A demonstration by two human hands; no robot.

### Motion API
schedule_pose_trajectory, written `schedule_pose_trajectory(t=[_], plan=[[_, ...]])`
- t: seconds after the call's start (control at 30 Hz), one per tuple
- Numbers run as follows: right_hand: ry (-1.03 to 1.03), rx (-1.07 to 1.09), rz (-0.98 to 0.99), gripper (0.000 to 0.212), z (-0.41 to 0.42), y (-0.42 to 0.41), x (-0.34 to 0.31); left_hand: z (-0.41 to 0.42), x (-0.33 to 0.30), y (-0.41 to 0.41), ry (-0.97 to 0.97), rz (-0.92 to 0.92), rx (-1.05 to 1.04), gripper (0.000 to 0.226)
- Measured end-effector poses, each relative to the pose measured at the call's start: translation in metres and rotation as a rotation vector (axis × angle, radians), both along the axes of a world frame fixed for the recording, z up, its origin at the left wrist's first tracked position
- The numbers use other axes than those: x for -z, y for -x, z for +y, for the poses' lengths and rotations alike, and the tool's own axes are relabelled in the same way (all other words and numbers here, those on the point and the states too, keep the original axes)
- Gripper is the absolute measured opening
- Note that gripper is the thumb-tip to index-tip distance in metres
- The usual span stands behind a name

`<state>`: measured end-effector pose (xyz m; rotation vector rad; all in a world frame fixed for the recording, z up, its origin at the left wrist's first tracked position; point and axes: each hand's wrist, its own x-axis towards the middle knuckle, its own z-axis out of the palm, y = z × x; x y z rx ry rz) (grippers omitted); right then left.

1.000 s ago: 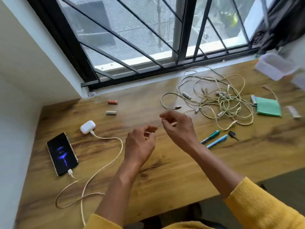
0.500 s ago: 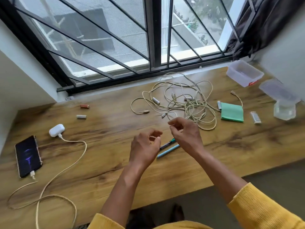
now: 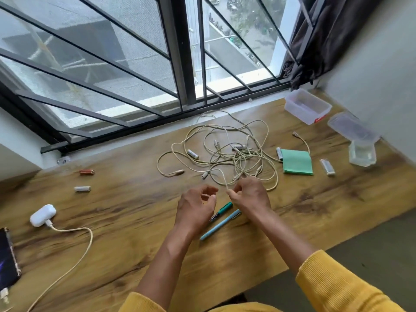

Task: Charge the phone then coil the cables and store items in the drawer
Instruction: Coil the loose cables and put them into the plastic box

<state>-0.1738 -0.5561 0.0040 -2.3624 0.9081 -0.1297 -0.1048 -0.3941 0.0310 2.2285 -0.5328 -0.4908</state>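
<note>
A tangle of beige cables [image 3: 227, 152] lies on the wooden desk [image 3: 315, 210] below the window. My right hand [image 3: 249, 197] pinches one strand of that tangle at its near edge. Just to its left, my left hand [image 3: 195, 206] hovers with loosely curled fingers and holds nothing. The phone [image 3: 7, 260] lies at the far left edge, cut off by the frame, with a cable plugged into its bottom end. A white earbud case [image 3: 42, 215] near it also has a beige cable [image 3: 74, 251] plugged in. No drawer is in view.
Two pens [image 3: 221, 218] lie under my hands. Batteries [image 3: 86, 172] sit at the left and among the cables. A green pad [image 3: 297, 162], a lighter [image 3: 327, 167] and clear plastic boxes [image 3: 307, 105] stand at the right, near a wall and a curtain.
The view has swung right, so the phone slid to the left edge. My right hand has taken a cable strand between its fingers; both hands moved closer to the tangle.
</note>
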Motion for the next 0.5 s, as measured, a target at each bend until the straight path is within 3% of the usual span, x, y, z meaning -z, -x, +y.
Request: schedule_pose_trajectory(t=[0.3, 0.4, 0.5], plan=[[0.087, -0.039, 0.068, 0.011, -0.005, -0.020, -0.005, -0.017, -0.003, -0.016, 0.041, -0.039, 0.052, 0.026], [0.106, -0.078, -0.055, 0.015, -0.021, -0.019, -0.022, -0.027, -0.009, -0.015, 0.112, -0.185, 0.087, 0.036], [-0.082, -0.172, -0.176, 0.015, -0.045, -0.021, -0.051, -0.048, -0.019, -0.019, 0.167, -0.393, 0.121, 0.048]])
